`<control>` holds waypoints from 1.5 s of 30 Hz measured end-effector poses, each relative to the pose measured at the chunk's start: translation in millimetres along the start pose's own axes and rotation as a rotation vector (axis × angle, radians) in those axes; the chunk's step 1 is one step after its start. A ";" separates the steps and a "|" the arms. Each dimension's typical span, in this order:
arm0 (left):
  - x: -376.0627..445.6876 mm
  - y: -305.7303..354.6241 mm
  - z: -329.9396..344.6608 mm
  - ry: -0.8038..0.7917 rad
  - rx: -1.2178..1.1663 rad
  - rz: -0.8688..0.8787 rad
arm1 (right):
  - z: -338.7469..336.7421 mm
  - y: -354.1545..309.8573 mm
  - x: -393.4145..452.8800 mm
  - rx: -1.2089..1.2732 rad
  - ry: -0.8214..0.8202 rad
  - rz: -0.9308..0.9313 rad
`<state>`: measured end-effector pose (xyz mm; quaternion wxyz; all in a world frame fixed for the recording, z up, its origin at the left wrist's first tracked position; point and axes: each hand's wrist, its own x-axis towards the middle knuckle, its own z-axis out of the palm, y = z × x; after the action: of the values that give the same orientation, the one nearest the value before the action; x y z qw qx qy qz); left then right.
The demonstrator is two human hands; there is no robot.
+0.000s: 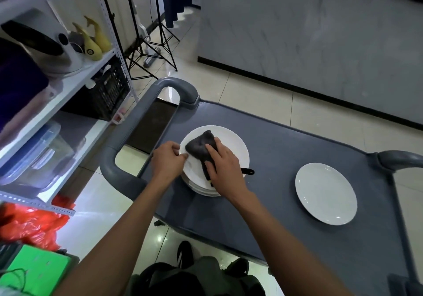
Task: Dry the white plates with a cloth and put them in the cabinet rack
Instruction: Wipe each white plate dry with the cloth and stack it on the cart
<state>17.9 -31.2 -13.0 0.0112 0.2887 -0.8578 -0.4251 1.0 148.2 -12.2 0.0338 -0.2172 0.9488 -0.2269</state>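
Stack of glossy round white plates on grey cart: my right hand presses dark folded cloth flat; left hand pinches the rim. Single plate right of stack.

On a grey cart, the right hand presses a dark cloth onto the top plate of a stack. The left hand pinches that plate's left rim. A single plate lies well apart, right.

plates white, cloth black or maybe dark brown, cart grey-blue, bag red, wall grey marbled.
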 end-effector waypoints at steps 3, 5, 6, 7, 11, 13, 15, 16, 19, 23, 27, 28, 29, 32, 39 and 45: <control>3.4 3.9 0.2 -0.020 -0.078 -0.050 | 2.8 0.5 0.1 0.007 0.016 0.009; 5.3 7.9 -0.5 -0.047 -0.168 -0.087 | 2.8 1.9 0.0 0.034 0.042 0.021; 6.1 9.9 -1.3 -0.068 -0.214 -0.100 | 2.5 2.6 -0.2 0.050 0.058 0.025; 6.8 11.9 -2.5 -0.089 -0.246 -0.105 | 2.0 3.1 -0.2 0.064 0.074 0.022; 6.1 18.4 -6.8 -0.155 -0.278 -0.064 | 0.3 4.1 -0.4 0.098 0.109 -0.018; 3.5 21.5 -8.1 -0.194 -0.287 -0.039 | 0.2 2.8 -0.6 0.113 0.130 -0.031; 0.8 24.5 -8.4 -0.243 -0.337 -0.044 | -0.2 1.4 -0.7 0.120 0.155 -0.038; -0.2 26.1 -8.6 -0.271 -0.386 -0.063 | -0.6 1.1 -0.8 0.123 0.167 -0.038; -3.8 30.8 -10.3 -0.356 -0.538 -0.109 | -2.4 2.8 -1.4 0.121 0.181 -0.040; -9.5 35.2 -9.8 -0.391 -0.612 -0.086 | -5.1 4.6 -3.6 0.073 0.191 -0.067; -14.5 43.7 -2.6 -0.421 -0.663 -0.031 | -11.6 7.7 -6.1 0.015 0.261 -0.067; -15.4 47.2 -1.0 -0.438 -0.669 -0.012 | -14.8 9.8 -6.7 0.000 0.286 -0.065; -15.9 51.3 0.7 -0.455 -0.671 0.003 | -18.8 12.4 -7.2 -0.015 0.307 -0.066; -16.4 64.4 6.5 -0.511 -0.651 0.051 | -32.6 19.7 -7.1 -0.062 0.355 -0.086; -24.7 85.7 23.0 -0.573 -0.660 0.101 | -73.4 38.2 2.1 -0.191 0.389 -0.020; -36.1 94.1 36.8 -0.525 -0.759 0.061 | -104.4 65.0 -5.9 -0.248 0.435 0.144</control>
<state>-7.5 58.0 40.9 -0.0890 0.1212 -0.6236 -0.7672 -36.4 246.2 52.0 -0.1819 -0.0977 0.9673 -0.1472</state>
